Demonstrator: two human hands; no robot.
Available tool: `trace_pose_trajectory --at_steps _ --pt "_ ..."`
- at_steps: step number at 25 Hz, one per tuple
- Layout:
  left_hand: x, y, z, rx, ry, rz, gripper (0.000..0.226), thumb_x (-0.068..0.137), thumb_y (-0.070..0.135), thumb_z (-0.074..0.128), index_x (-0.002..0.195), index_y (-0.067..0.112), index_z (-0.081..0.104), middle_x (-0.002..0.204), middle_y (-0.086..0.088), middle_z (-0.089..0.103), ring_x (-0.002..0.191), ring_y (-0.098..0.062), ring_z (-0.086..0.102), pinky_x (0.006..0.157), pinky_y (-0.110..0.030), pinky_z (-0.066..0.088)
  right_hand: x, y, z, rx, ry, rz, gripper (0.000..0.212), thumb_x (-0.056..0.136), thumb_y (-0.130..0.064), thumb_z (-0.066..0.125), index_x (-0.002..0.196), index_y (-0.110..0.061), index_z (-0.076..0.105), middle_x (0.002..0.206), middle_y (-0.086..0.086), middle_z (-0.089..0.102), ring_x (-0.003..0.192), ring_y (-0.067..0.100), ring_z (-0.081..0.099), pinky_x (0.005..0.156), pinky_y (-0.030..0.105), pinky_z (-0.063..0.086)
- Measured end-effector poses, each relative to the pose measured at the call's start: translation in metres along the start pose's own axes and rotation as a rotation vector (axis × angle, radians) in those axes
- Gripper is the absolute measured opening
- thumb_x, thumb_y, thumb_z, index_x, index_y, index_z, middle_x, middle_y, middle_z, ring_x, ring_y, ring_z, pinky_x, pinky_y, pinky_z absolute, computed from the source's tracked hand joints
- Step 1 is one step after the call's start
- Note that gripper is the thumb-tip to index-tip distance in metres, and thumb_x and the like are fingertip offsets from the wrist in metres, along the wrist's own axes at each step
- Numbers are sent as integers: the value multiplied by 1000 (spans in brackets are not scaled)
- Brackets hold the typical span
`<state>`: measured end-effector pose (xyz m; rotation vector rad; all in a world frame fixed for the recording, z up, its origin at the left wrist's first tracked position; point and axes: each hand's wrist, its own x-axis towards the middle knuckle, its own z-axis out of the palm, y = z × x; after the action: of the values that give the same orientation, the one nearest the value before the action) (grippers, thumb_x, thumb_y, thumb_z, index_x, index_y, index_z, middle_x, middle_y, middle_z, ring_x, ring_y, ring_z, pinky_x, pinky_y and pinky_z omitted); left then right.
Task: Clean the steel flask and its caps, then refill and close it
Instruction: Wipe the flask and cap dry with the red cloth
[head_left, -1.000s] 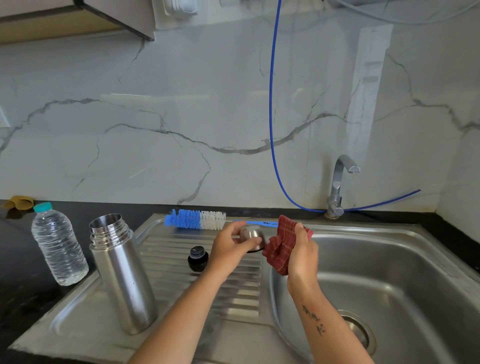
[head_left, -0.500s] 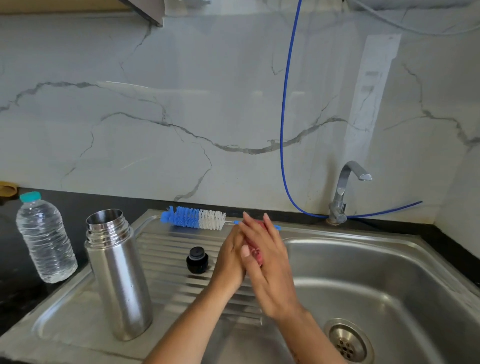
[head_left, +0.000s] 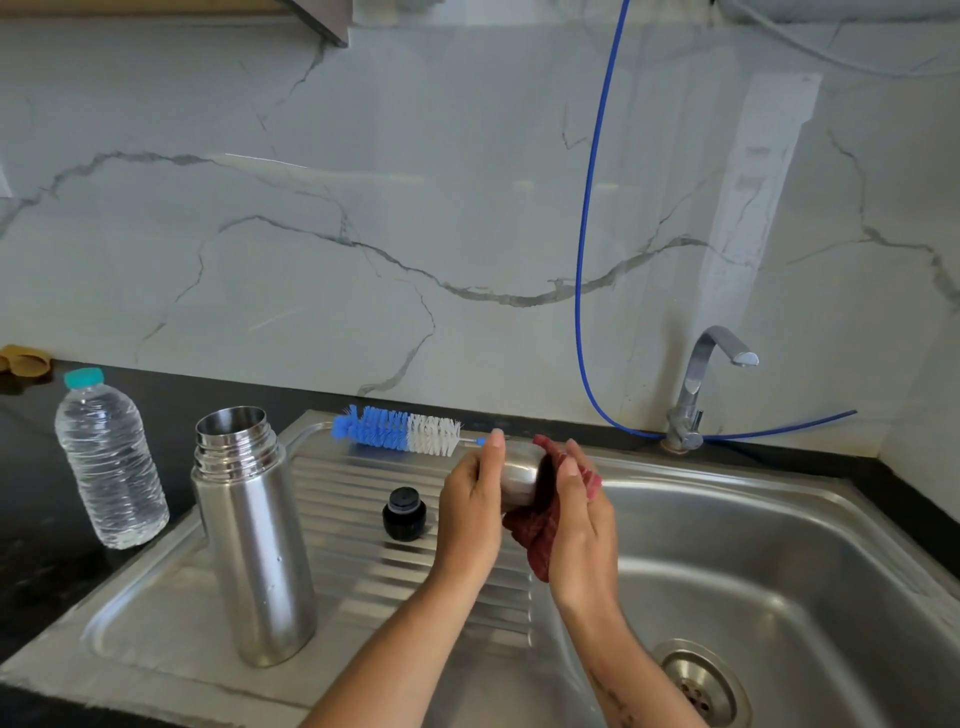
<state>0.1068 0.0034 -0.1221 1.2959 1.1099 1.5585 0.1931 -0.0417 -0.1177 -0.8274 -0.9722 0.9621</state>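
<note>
While my left hand (head_left: 470, 506) curls round the steel cap (head_left: 519, 480) over the sink's (head_left: 779, 519) left rim and my right hand (head_left: 579, 525) pinches the red cloth (head_left: 535, 540) against it, I judge turning the cap under steady pressure works best. Open flask (head_left: 254, 540) and black inner cap (head_left: 404, 514) wait on the drainboard's left half.

Your steel flask (head_left: 254, 540) is standing upright and uncapped on the ribbed drainboard at the left, its threaded mouth open. The small black inner cap (head_left: 404, 514) is sitting upright on the ribs just right of it. You are holding the steel outer cap (head_left: 517, 480) above the drainboard's right edge, a red cloth (head_left: 540, 530) wrapping against its right side.
</note>
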Motion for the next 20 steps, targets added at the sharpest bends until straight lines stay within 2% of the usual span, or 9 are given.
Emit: trace_pose_trajectory --at_steps 1,2,4,7,10,12,14,17,20 --pt "1 0 -2 32 -11 -8 75 96 71 42 89 2 70 82 -17 74 83 -32 72 80 -47 58 0 4 -3 -119 -19 -41 40 102 -55 45 132 -35 63 105 7 71 92 31 64 74 63 49" --pt "0 1 -2 68 -14 -6 74 101 65 36 82 3 70 75 -13 73 78 -27 72 77 -41 57 -1 9 -6 -281 -40 -105 46 100 -60 44 140 -41 55 125 -3 69 107 24 64 105 51 47" --pt "-2 1 -2 169 -45 -6 71 110 49 28 70 6 68 64 -6 69 67 -15 68 65 -25 49 -5 12 -9 -548 -92 -274 52 102 -53 43 152 -37 43 151 -18 51 136 4 48 113 36 38" --pt "-3 2 -5 235 -76 -11 52 112 35 29 81 24 70 71 6 71 69 3 66 58 -13 45 -4 7 -8 -807 -181 -536 46 104 -39 45 146 -22 56 154 -16 47 152 6 27 121 33 26" --pt "-11 5 -2 270 -128 163 49 112 30 27 84 26 67 78 11 73 78 2 67 68 -13 49 6 8 -12 -586 -113 -409 40 101 -42 45 127 -24 70 133 -9 67 135 11 53 112 37 43" --pt "-15 -3 3 277 -164 326 52 109 39 22 98 18 69 93 5 71 93 -12 67 84 -32 53 9 -5 -14 -234 -25 -130 43 99 -45 44 112 -20 76 107 2 76 94 14 72 78 36 59" --pt "-16 -9 9 246 -174 424 51 107 39 22 106 13 66 102 0 67 100 -17 63 90 -35 50 8 -14 -16 -52 37 137 48 101 -49 40 108 -20 79 83 7 72 58 15 60 48 24 44" --pt "-13 -9 10 283 -67 499 48 107 42 23 108 12 61 104 2 57 101 -4 55 90 -16 42 3 -12 -5 119 58 301 50 104 -54 38 115 -25 77 81 13 63 65 22 57 56 27 42" --pt "-4 -11 2 332 24 421 55 103 51 18 102 12 56 100 0 51 98 4 49 85 -7 34 -5 1 6 -25 105 183 50 94 -65 48 120 -32 74 98 1 71 94 20 67 86 42 54"
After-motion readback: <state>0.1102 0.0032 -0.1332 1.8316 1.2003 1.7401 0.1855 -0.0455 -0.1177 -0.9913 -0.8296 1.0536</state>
